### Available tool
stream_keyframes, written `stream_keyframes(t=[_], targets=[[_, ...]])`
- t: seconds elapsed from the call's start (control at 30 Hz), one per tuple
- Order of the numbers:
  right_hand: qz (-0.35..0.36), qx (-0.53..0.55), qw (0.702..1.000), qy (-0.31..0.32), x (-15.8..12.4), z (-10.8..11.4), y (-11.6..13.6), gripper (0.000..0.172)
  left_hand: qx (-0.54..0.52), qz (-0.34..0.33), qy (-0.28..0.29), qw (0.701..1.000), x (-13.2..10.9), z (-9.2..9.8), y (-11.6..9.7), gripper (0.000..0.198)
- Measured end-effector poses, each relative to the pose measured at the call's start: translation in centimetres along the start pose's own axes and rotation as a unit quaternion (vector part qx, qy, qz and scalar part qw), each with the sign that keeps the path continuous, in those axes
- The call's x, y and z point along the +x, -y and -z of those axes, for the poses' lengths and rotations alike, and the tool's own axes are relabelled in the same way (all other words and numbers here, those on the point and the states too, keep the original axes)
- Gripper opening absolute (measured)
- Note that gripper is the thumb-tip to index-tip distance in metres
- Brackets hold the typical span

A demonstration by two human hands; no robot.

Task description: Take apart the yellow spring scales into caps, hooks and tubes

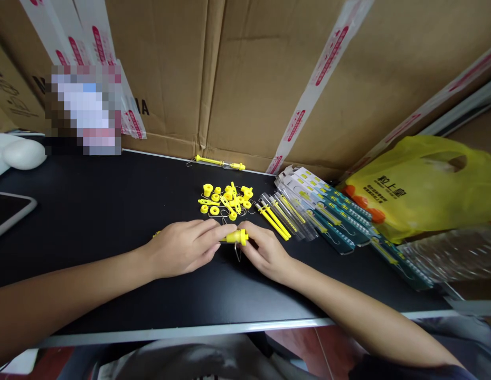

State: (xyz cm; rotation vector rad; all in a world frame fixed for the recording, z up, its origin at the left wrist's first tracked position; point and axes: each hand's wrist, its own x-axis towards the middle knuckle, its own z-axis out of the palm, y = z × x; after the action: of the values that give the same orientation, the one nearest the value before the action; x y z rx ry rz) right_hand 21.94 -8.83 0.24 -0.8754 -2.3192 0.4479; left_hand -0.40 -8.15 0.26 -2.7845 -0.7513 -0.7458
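Note:
My left hand (180,249) is wrapped round the body of a yellow spring scale (234,237), which lies level above the near part of the table. Its yellow end sticks out to the right, and a wire loop (238,252) hangs below it. Closed fingers of my right hand (267,252) grip that end. Just beyond my hands lies a loose pile of yellow plastic parts (228,196) with metal hooks among them. Yellow rods (274,221) and clear tubes (295,219) lie to the right of the pile. Part of the spring scale is hidden under my left fingers.
Another spring scale (219,161) lies at the back of the black table (130,295), by a big cardboard box (249,79). Printed boxes (328,206), a yellow plastic bag (423,184) and stacked clear plastic (451,253) are at right. A phone (10,211) lies at left.

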Motion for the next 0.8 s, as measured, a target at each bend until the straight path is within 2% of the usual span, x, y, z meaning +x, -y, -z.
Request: stream_keyframes(t=[0.27,0.43,0.5,0.67,0.8], targets=[[0.012,0.033,0.999,-0.041,-0.2,-0.3,-0.4,0.019,0.002,0.016,-0.009,1.000,1.3,0.2,-0.6,0.031],[-0.011,0.043,0.996,-0.077,-0.4,0.0,-1.1,0.014,-0.029,0.087,0.052,0.994,3.4,0.2,-1.3,0.026],[-0.029,0.054,0.996,-0.073,-0.4,0.0,-1.4,0.013,-0.022,0.103,0.061,0.993,3.8,0.0,-1.3,0.027],[-0.064,0.128,0.989,-0.048,-0.4,-0.4,-1.0,0.009,0.014,0.098,0.082,0.992,3.5,-0.4,-1.2,0.022],[-0.097,0.202,0.973,-0.060,-0.2,-0.6,0.0,0.015,-0.009,0.090,0.065,0.994,3.1,-0.4,-1.3,0.022]])
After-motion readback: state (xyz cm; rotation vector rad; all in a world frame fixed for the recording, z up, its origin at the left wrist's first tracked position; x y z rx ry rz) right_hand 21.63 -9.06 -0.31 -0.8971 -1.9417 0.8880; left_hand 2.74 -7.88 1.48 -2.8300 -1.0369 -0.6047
